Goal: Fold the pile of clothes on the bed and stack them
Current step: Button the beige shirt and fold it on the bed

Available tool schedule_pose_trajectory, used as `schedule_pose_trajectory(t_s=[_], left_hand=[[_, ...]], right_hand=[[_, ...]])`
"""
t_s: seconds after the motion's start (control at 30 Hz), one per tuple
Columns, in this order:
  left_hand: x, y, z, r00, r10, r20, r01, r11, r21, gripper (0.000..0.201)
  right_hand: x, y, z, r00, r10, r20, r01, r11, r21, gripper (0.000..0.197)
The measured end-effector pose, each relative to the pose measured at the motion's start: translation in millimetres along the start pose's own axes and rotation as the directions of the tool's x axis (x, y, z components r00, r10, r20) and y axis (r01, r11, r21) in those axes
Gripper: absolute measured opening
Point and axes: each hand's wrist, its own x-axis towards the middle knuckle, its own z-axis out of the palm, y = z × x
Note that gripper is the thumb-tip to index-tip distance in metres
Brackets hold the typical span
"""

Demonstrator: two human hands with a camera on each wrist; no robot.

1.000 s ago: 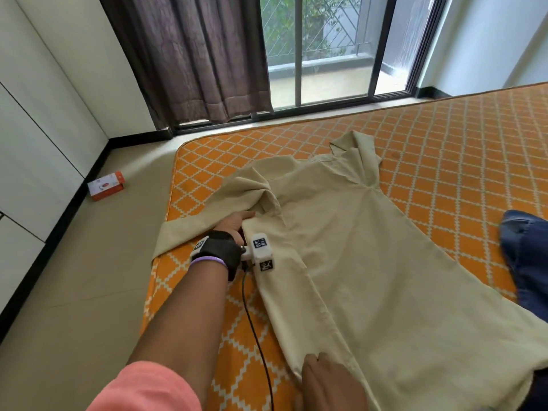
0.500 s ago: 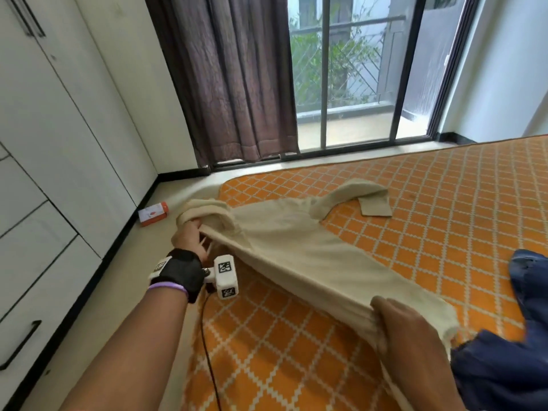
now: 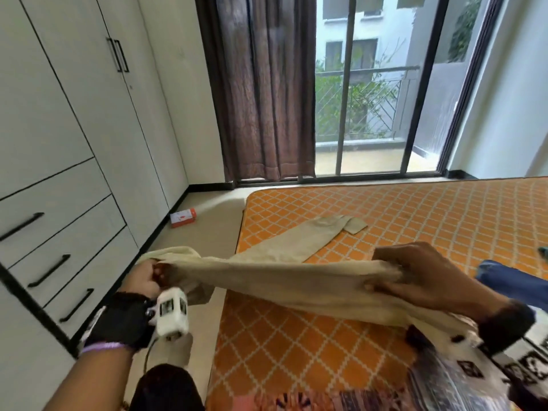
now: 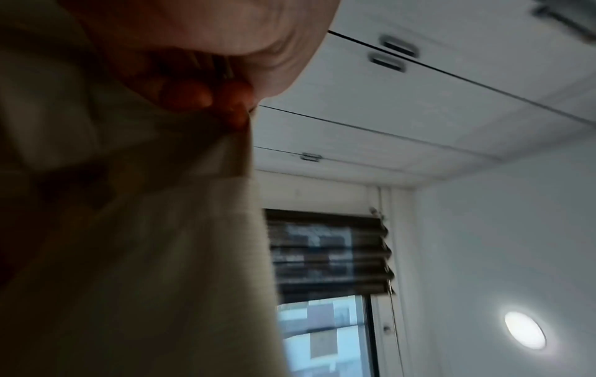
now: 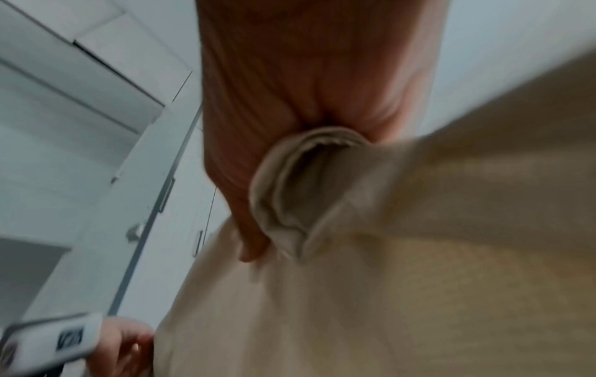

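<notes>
A beige shirt (image 3: 284,280) is stretched in the air between my two hands, above the orange patterned bed (image 3: 415,221). My left hand (image 3: 148,277) grips one end beyond the bed's left edge; in the left wrist view its fingers (image 4: 200,94) are curled into the beige cloth (image 4: 145,255). My right hand (image 3: 415,277) grips the other end, and the right wrist view shows bunched fabric (image 5: 300,183) pinched under its fingers (image 5: 245,178). One sleeve (image 3: 320,232) still trails on the bed. A blue garment (image 3: 513,283) lies at the right edge.
White wardrobe with drawers (image 3: 59,203) lines the left wall, across a narrow strip of floor (image 3: 207,226) from the bed. A small orange and white box (image 3: 184,218) lies on that floor. A brown curtain (image 3: 261,90) and glass sliding door (image 3: 370,99) stand behind the bed.
The shirt lay flat on the bed a second ago; both hands took hold of it and lifted it, and it now hangs taut between them. My view has tilted up.
</notes>
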Motion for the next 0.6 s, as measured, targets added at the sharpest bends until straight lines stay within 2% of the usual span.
schedule_pose_trajectory(t_s=[0.03,0.07,0.1,0.13,0.17,0.2,0.23,0.27,0.3,0.33,0.37,0.4,0.43,0.47,0.5,0.53,0.6], left_hand=[[-5,1,-7,0.994,0.004,-0.106,-0.011,0.998,-0.063,0.018],[-10,2,-15,0.97,0.046,-0.239,-0.06,0.997,-0.051,0.012],[-17,6,-22,0.928,0.138,-0.346,-0.136,0.99,0.029,0.009],[-23,15,-30,0.872,0.277,-0.403,-0.215,0.957,0.193,0.011],[-31,26,-40,0.815,0.43,-0.389,-0.255,0.869,0.425,0.021],[-36,38,-50,0.738,0.588,-0.331,-0.296,0.723,0.624,0.034],[-42,54,-58,0.683,0.679,-0.269,-0.296,0.594,0.748,0.046],[-46,73,-61,0.642,0.731,-0.234,-0.297,0.518,0.802,0.049],[-45,89,-59,0.639,0.748,-0.177,-0.279,0.441,0.853,0.043],[-37,103,-53,0.699,0.713,-0.061,-0.267,0.34,0.902,0.032],[-28,114,-43,0.808,0.584,0.075,-0.259,0.237,0.936,0.023],[-17,119,-33,0.91,0.377,0.173,-0.252,0.172,0.952,0.019],[-6,118,-23,0.967,0.165,0.193,-0.213,0.114,0.97,0.02],[-1,115,-17,0.987,0.011,0.159,-0.159,0.046,0.986,0.022],[4,110,-13,0.992,-0.062,0.115,-0.115,-0.006,0.993,0.021],[3,108,-8,0.995,-0.063,0.078,-0.08,-0.028,0.996,0.015],[-4,113,4,0.997,0.056,0.046,-0.048,0.041,0.998,0.013]], right_hand=[[-4,-2,-8,1.0,-0.006,0.011,0.005,1.0,0.01,0.032],[-7,-4,-16,1.0,0.005,0.021,-0.005,1.0,0.021,0.033],[-9,-6,-26,0.999,0.019,0.029,-0.02,0.999,0.037,0.034],[-11,-8,-36,0.999,0.034,0.038,-0.036,0.998,0.059,0.036],[-12,-10,-47,0.998,0.045,0.048,-0.049,0.995,0.086,0.036],[-12,-11,-57,0.997,0.054,0.051,-0.06,0.992,0.115,0.036],[-12,-11,-66,0.997,0.063,0.044,-0.07,0.985,0.159,0.035],[-10,-10,-74,0.996,0.08,0.032,-0.085,0.969,0.231,0.034],[-8,-8,-79,0.994,0.109,0.012,-0.107,0.94,0.324,0.03],[-5,-4,-81,0.988,0.152,0.0,-0.139,0.904,0.405,0.024],[-2,2,-80,0.981,0.193,0.018,-0.18,0.871,0.457,0.019],[0,11,-76,0.972,0.222,0.071,-0.229,0.85,0.474,0.017],[2,21,-68,0.962,0.235,0.137,-0.272,0.848,0.454,0.016],[1,33,-60,0.951,0.237,0.199,-0.3,0.867,0.397,0.016],[-1,42,-51,0.938,0.236,0.255,-0.314,0.888,0.335,0.02],[-3,52,-43,0.925,0.237,0.298,-0.325,0.898,0.295,0.025],[-6,68,-38,0.911,0.227,0.344,-0.329,0.904,0.274,0.028]])
